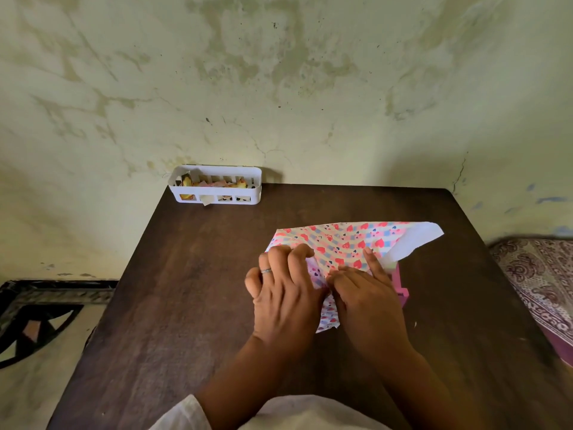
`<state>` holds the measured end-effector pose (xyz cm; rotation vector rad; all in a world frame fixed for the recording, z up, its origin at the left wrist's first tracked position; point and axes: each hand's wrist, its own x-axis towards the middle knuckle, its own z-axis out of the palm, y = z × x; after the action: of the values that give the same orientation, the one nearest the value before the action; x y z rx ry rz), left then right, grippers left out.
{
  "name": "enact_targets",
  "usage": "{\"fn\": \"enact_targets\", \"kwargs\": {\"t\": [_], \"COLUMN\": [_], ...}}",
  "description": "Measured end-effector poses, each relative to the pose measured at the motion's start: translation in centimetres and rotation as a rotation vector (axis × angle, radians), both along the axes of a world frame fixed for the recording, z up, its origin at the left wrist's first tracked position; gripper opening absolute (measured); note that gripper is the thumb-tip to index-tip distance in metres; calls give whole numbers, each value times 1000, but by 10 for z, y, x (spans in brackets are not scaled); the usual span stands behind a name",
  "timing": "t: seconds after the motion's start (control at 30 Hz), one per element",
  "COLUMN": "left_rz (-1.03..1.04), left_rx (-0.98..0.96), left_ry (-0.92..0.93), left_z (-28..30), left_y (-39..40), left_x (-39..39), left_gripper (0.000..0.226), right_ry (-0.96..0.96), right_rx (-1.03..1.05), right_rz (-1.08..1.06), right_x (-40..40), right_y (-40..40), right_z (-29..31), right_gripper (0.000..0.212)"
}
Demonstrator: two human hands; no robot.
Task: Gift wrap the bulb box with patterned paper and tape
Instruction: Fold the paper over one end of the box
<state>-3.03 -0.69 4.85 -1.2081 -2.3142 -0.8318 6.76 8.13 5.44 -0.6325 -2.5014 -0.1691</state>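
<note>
Nearest, the left hand (283, 293) rests on the patterned paper (347, 246), its fingers (294, 259) curled and pressing the sheet's left edge. Just beside it the right hand (366, 293) lies flat, forefinger straight along a fold. The paper hides the bulb box on the dark bench (192, 290). A pink object (400, 283) peeks out right. Farther back stands a white basket (215, 184).

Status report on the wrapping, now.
Left hand curled on patterned paper; right hand pressing it flat. Box covered, pink edge showing. Nothing in the way.
</note>
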Motion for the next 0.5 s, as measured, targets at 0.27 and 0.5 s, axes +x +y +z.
{"fn": "enact_targets", "kwargs": {"t": [0.27, 0.5], "left_rz": [-78, -85], "left_rx": [-96, -43], "left_ry": [-188, -556], "left_z": [1, 27], "left_y": [-2, -5], "left_x": [-24, -62], "left_gripper": [106, 95], "right_ry": [-16, 75], "right_rx": [-64, -52], "right_rz": [85, 60], "right_x": [11, 16], "right_y": [-3, -10], "right_z": [-9, -19], "right_gripper": [30, 67]}}
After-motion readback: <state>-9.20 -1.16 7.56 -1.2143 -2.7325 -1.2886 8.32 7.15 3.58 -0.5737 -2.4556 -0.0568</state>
